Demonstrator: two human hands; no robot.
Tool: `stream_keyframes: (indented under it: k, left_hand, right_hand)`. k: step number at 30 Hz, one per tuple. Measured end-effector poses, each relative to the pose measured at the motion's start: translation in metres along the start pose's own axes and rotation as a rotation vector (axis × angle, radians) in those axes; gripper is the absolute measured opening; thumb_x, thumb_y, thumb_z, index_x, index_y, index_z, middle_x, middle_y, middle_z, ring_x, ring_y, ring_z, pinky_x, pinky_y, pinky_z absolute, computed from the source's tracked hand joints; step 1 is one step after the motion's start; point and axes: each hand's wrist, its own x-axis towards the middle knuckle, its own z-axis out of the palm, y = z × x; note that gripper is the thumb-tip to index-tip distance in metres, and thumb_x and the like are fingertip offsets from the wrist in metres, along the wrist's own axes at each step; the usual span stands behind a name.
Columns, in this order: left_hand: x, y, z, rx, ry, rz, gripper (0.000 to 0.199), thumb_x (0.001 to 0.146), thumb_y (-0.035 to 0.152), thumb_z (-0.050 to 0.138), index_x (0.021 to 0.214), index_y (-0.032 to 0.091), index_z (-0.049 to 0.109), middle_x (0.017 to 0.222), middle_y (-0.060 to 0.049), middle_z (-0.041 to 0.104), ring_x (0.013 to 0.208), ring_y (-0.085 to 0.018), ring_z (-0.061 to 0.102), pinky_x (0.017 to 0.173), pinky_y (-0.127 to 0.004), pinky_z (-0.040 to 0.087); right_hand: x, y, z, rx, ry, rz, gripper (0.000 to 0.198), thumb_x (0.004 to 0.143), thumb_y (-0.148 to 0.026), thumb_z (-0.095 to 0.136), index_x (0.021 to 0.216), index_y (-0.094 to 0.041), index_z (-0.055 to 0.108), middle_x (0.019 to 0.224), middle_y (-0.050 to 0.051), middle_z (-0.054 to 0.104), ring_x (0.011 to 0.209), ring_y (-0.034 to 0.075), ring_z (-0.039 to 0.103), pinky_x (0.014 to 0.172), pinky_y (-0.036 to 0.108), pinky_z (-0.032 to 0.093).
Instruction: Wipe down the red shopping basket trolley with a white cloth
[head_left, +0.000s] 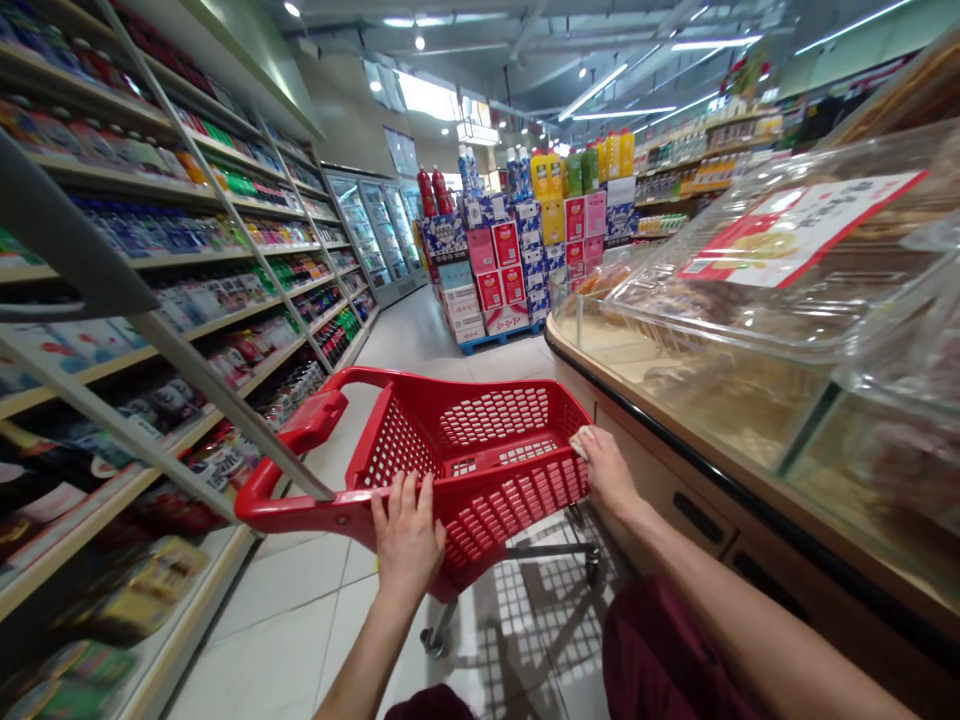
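Observation:
A red plastic shopping cart [480,470] with a latticed basket stands sideways before me on its metal wheeled frame. My left hand [409,530] lies over the near rim, its fingers bent across the edge onto the inner side. At the basket's right-hand corner, my right hand [606,468] is closed on a small pale cloth [577,443], pressed against the rim. Most of the cloth is hidden by the fingers. No goods show inside the basket. The cart's thick red handle [289,480] points left, away from both hands.
Drink shelves [210,250] line the left side, with a slanting metal pole [232,410] in front. A glass-edged display counter [750,400] with packed food [787,250] runs close on my right. Stacked cartons [502,270] stand ahead, glass-door fridges [379,235] behind.

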Motion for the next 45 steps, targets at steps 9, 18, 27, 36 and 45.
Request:
stream_keyframes:
  k: [9,18,27,36,45]
  left_hand:
    - [-0.002,-0.001,0.002,-0.024,0.028,0.009,0.049,0.07,0.017,0.043,0.118,0.013,0.046,0.122,-0.013,0.049,0.12,-0.027,0.034,0.103,-0.049,0.014]
    - [-0.004,-0.004,0.003,-0.028,0.045,0.01,0.046,0.071,0.017,0.042,0.117,0.012,0.048,0.121,-0.013,0.05,0.119,-0.027,0.035,0.103,-0.049,0.014]
    - [-0.006,0.001,0.007,-0.052,0.065,-0.024,0.046,0.071,0.017,0.042,0.116,0.013,0.049,0.12,-0.013,0.051,0.119,-0.027,0.035,0.103,-0.05,0.013]
    - [-0.002,0.001,0.001,-0.043,0.048,-0.033,0.043,0.07,0.017,0.043,0.112,0.012,0.052,0.116,-0.012,0.053,0.114,-0.027,0.039,0.102,-0.049,0.015]
    - [0.0,0.004,-0.001,-0.033,0.037,-0.055,0.043,0.068,0.019,0.044,0.11,0.012,0.052,0.114,-0.013,0.054,0.113,-0.027,0.04,0.102,-0.051,0.014]
  right_hand:
    - [0.007,0.001,-0.006,0.09,0.029,-0.034,0.048,0.071,-0.002,0.034,0.114,-0.013,0.053,0.12,0.013,0.051,0.118,0.025,0.039,0.097,0.051,0.032]
    - [0.006,-0.052,0.003,0.222,-0.049,-0.215,0.05,0.072,-0.004,0.034,0.116,-0.018,0.052,0.124,0.006,0.049,0.116,0.016,0.042,0.098,0.034,0.036]
    - [0.011,0.024,-0.009,-0.002,-0.008,0.096,0.046,0.069,-0.008,0.037,0.111,-0.014,0.054,0.122,0.013,0.049,0.115,0.025,0.04,0.094,0.043,0.034]
    - [0.02,0.026,-0.03,-0.061,-0.231,-0.027,0.045,0.07,-0.016,0.049,0.114,-0.014,0.051,0.119,0.013,0.051,0.11,0.024,0.046,0.091,0.038,0.037]
    - [0.01,-0.073,-0.001,0.146,-0.196,-0.252,0.044,0.077,-0.004,0.036,0.115,-0.02,0.053,0.125,0.009,0.048,0.119,0.019,0.039,0.097,0.041,0.032]
